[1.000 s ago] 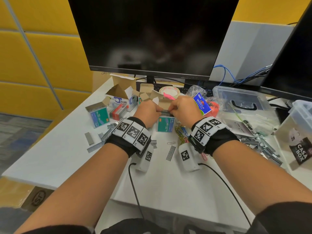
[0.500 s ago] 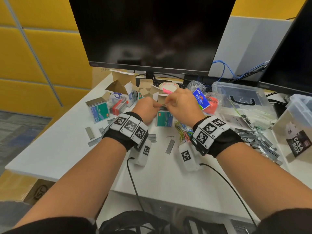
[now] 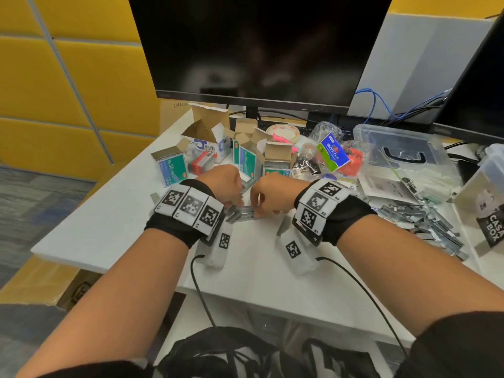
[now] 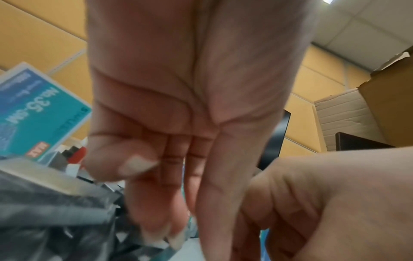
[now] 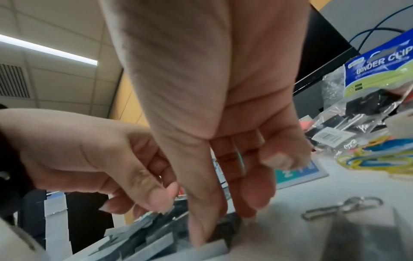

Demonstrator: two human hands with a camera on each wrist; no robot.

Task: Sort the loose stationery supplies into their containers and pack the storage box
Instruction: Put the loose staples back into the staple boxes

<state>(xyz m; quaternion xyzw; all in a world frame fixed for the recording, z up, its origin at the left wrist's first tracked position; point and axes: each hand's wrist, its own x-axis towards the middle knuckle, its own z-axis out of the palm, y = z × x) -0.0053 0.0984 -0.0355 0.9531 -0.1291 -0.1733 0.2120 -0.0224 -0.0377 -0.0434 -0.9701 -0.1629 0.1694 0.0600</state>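
Both hands are down on the white desk [image 3: 109, 227], gathering grey metal staple strips [image 3: 246, 214]: left hand [image 3: 223, 184] and right hand [image 3: 272, 196] pinch them between fingertips. Next, I'd guess, they go into the open teal cardboard staple box [image 3: 275, 162] just beyond the hands.

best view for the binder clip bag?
Right wrist: the binder clip bag is close, label readable, black clips visible inside. Head view shows it smaller, behind the right hand. Left wrist doesn't show it.
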